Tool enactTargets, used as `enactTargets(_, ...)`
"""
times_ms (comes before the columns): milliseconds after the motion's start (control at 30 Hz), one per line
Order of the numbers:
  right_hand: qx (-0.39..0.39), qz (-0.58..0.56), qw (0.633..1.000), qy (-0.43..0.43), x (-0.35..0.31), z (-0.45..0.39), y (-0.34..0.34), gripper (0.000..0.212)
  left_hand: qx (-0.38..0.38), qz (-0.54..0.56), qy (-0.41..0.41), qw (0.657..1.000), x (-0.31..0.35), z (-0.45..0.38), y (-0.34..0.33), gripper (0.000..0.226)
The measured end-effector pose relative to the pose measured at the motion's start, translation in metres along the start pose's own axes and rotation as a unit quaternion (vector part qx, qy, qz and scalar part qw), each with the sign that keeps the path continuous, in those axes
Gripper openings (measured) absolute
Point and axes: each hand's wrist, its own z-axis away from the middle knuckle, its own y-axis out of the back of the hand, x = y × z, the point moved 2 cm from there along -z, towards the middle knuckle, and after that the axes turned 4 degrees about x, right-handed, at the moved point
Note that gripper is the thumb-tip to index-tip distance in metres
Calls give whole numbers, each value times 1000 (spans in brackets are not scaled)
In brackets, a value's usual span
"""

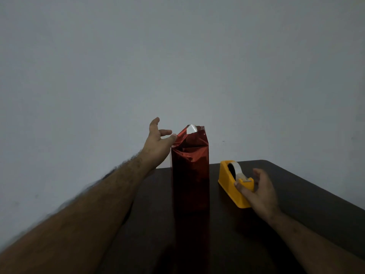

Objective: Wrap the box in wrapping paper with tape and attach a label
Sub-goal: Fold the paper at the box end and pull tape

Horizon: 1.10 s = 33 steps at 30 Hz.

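Note:
A tall box wrapped in shiny red paper (190, 175) stands upright on the dark table (296, 194). Its top end is loose and crumpled, with the paper's silver inner side (191, 129) showing. My left hand (158, 141) is at the upper left of the box, fingers spread, one fingertip touching the paper's top edge. To the right sits a yellow tape dispenser (233, 186) with a roll of clear tape (236, 169). My right hand (260, 191) grips the dispenser's near cutter end, thumb on its left side and fingers curled round the right.
A plain grey wall rises behind the table. The table's far edge and rounded right corner (264, 161) lie just beyond the dispenser. Dark tabletop stretches to the right of my right forearm.

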Motion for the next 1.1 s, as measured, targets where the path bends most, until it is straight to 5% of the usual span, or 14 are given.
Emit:
enactTargets(233, -67, -46, 994, -66, 16, -10, -1, 123, 74, 2, -60, 995, 14, 9, -2, 66)
enactTargets(533, -102, -95, 989, -50, 17, -5, 1, 103, 127, -33, -38, 991, 28, 17, -18, 51)
enactTargets(600, -111, -90, 988, -55, 16, -4, 2, 103, 171, -85, -109, 975, 35, 23, -21, 46)
enactTargets(700, -127, -89, 985, -80, 17, -5, 5, 108, 209, -179, -341, 899, 56, 48, -40, 34)
enactTargets(800, -137, -134, 976, -103, 29, -11, 6, 119, 98, -216, -478, 846, 64, 75, -89, 13)
enactTargets(867, -156, -161, 967, -122, 32, -12, 10, 102, 10, -228, -406, 885, 54, 82, -125, 13)
enactTargets(967, -170, -189, 957, -142, 34, -13, 16, 80, -50, -244, -126, 960, 18, 68, -169, 16)
enactTargets(1100, -159, -191, 960, -133, 37, -14, 14, 66, -47, -207, 172, 962, -26, 42, -194, 38)
